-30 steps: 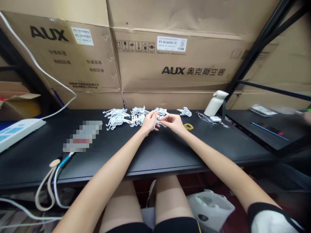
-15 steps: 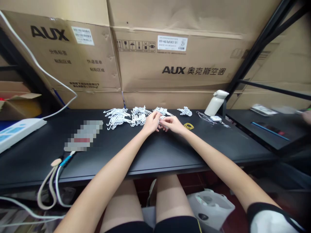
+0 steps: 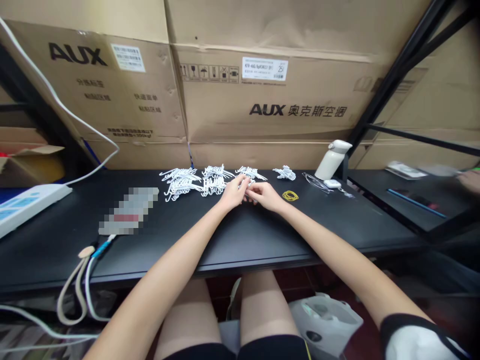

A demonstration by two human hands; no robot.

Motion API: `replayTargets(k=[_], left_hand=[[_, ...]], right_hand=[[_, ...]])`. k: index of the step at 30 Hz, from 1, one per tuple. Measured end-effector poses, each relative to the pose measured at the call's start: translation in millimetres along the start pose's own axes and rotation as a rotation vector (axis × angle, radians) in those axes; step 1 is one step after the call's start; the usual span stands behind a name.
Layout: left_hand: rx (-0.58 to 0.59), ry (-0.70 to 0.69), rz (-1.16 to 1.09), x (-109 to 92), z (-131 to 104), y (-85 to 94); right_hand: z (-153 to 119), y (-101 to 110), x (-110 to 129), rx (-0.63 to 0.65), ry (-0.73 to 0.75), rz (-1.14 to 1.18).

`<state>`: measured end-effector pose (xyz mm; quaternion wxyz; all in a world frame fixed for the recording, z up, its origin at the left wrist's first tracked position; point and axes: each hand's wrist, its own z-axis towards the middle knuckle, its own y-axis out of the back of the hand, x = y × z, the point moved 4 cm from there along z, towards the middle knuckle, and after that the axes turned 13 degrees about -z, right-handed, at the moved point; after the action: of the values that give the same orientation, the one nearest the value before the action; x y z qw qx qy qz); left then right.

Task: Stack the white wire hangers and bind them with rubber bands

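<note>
My left hand point(image 3: 235, 191) and my right hand point(image 3: 264, 194) meet above the middle of the black table, both closed with fingertips together. Small whitish bits show between the fingers, but the hands hide most of what they hold. Just behind and to the left lie bundles of thin white plastic hooks: one group point(image 3: 180, 183) farthest left, another group point(image 3: 214, 186) beside my left hand, and a third bundle point(image 3: 250, 172) behind the fingers. A small loose heap of white hooks point(image 3: 285, 173) sits farther right. Yellow rubber bands point(image 3: 290, 195) lie right of my right hand.
Large cardboard boxes point(image 3: 262, 125) stand behind the black table point(image 3: 243, 240). To the right are a white bottle point(image 3: 333, 160), glasses point(image 3: 315, 182) and a small white case point(image 3: 332, 184). A blurred-out phone-like item point(image 3: 129, 210) and a power strip point(image 3: 30, 202) lie left. Another person's hand point(image 3: 470, 180) shows far right.
My right hand has shifted slightly left and its fingers sit closer against my left hand. The bundles and rubber bands stay where they were.
</note>
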<state>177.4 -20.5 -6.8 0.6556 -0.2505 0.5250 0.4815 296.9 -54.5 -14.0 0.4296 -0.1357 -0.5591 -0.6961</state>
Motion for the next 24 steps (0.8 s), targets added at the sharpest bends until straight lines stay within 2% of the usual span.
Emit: replayTargets(k=[3,7,10,14,19,24], left_hand=[[-0.021,-0.012,-0.011,-0.4,2.2,2.6],[-0.118,0.067,-0.167,-0.9,6.1,8.8],[-0.188,0.15,-0.299,0.7,7.8,13.0],[-0.258,0.205,-0.393,3.2,7.9,17.5],[-0.307,0.245,-0.408,4.7,5.6,20.8],[-0.244,0.265,-0.358,4.8,3.9,16.5]], right_hand=[[-0.2,3.6,2.0,-0.092,0.005,-0.007],[-0.3,23.2,-8.1,-0.436,-0.09,-0.002],[0.0,36.0,-23.3,-0.559,-0.185,-0.02],[1.7,41.5,-39.4,-0.521,-0.237,-0.153],[6.9,27.7,-49.2,-0.263,-0.256,-0.317],[12.0,23.3,-57.2,-0.212,-0.27,-0.267]])
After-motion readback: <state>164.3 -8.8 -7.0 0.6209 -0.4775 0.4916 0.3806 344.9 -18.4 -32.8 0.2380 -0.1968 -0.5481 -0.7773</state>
